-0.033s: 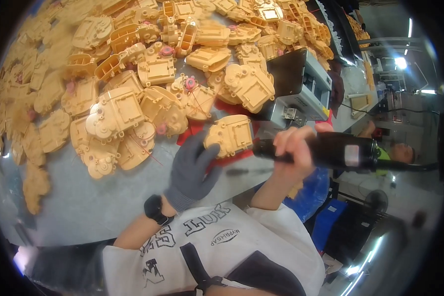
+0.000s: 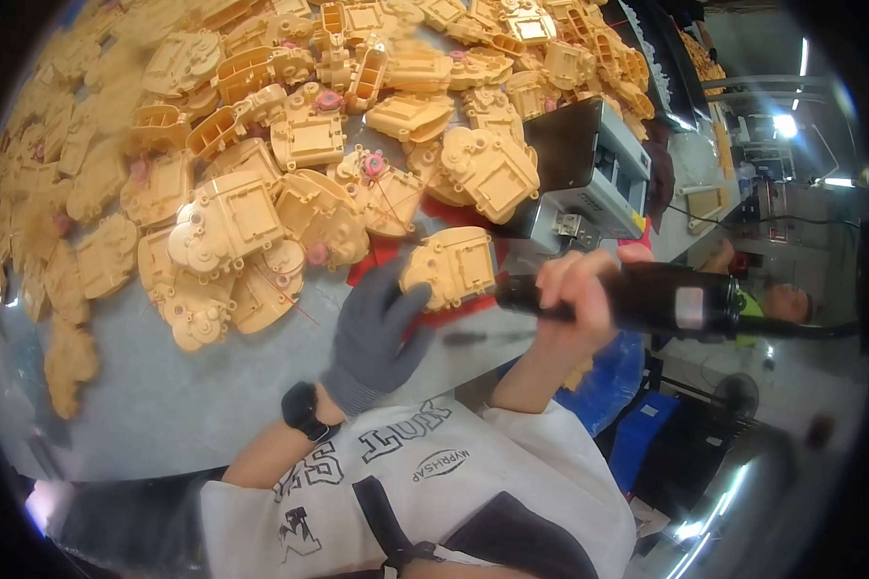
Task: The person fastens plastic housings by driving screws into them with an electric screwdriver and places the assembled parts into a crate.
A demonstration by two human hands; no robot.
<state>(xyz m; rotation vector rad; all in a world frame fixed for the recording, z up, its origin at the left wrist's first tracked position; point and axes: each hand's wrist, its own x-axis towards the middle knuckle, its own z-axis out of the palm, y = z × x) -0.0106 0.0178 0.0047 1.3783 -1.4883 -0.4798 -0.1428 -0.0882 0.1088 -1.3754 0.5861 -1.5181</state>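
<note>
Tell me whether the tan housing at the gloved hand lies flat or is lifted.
Cannot tell for sure: the tan housing sits against the gloved left hand, over the red mat.
</note>
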